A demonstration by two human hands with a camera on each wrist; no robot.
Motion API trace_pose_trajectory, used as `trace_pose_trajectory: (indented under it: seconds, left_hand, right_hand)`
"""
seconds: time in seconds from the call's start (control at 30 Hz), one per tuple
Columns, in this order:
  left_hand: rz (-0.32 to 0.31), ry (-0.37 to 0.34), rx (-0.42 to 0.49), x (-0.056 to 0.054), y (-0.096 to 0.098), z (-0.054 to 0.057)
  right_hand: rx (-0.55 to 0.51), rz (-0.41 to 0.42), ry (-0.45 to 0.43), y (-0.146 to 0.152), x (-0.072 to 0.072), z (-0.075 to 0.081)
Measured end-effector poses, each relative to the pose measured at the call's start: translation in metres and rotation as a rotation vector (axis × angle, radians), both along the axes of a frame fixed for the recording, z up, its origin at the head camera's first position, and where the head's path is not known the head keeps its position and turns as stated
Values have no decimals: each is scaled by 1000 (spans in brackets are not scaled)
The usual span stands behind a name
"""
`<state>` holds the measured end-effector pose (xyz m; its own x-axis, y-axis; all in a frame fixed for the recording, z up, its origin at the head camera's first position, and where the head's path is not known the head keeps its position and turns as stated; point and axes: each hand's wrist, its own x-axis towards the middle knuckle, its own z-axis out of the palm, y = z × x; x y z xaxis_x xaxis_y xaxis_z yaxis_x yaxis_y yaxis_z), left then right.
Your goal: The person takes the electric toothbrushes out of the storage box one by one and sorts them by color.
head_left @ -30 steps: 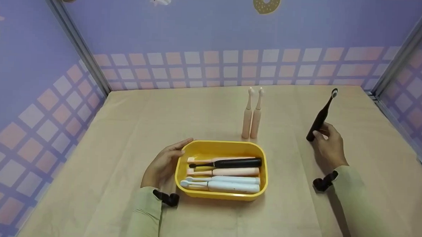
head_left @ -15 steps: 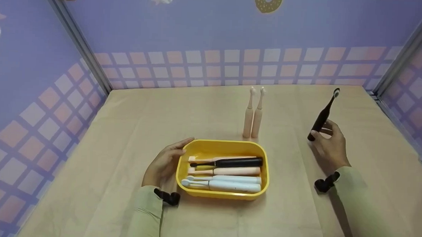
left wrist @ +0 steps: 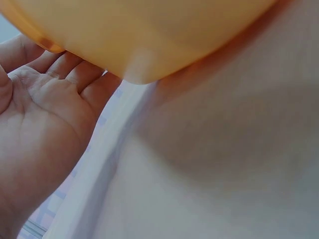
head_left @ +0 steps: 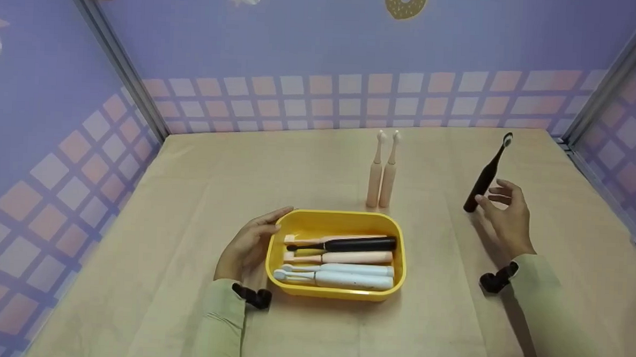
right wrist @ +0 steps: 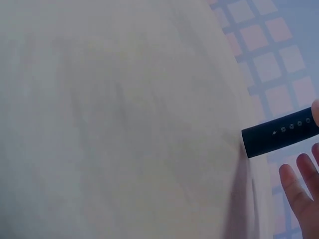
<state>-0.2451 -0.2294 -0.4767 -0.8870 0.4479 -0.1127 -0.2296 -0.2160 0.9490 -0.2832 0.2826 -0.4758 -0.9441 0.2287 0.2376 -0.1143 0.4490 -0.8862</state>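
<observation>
In the head view a black electric toothbrush (head_left: 481, 185) stands on its base at the right of the table. My right hand (head_left: 509, 219) is beside it, thumb tip at the handle and other fingers spread away. The right wrist view shows the lower end of the toothbrush handle (right wrist: 279, 134), with the fingers (right wrist: 294, 189) apart from it. My left hand (head_left: 245, 248) rests with extended fingers against the left end of a yellow bin (head_left: 340, 295). In the left wrist view its fingertips are hidden behind the bin wall (left wrist: 164, 40).
Several electric toothbrushes lie in the bin: pink ones, a black one (head_left: 358, 245), and pale ones nearest the front. Two pink electric toothbrushes (head_left: 387, 184) stand upright behind the bin. Patterned walls (head_left: 302, 43) border the table (head_left: 243, 164).
My right hand has loosened from the black toothbrush and shifted slightly right, its fingers spreading. The toothbrush stays standing. My left hand and the bin have not moved noticeably.
</observation>
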Motion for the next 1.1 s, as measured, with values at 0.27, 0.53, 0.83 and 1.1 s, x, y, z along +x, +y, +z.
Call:
trace_pose_trajectory:
  seconds: [0.27,0.53,0.83,1.1]
  left_hand:
    - [-5,-3,-4,1,0,0]
    - [-1,-11,3,1,1,1]
    - [-9,-23,12,0,0,2]
    - [-12,-22,14,0,1,1]
  right_hand:
    - [-18,-89,78,-3,2,1]
    - [-54,-56,173,-12,6,5]
    - [-13,61,249,-41,28,33]
    - [30,156,276,-60,34,45]
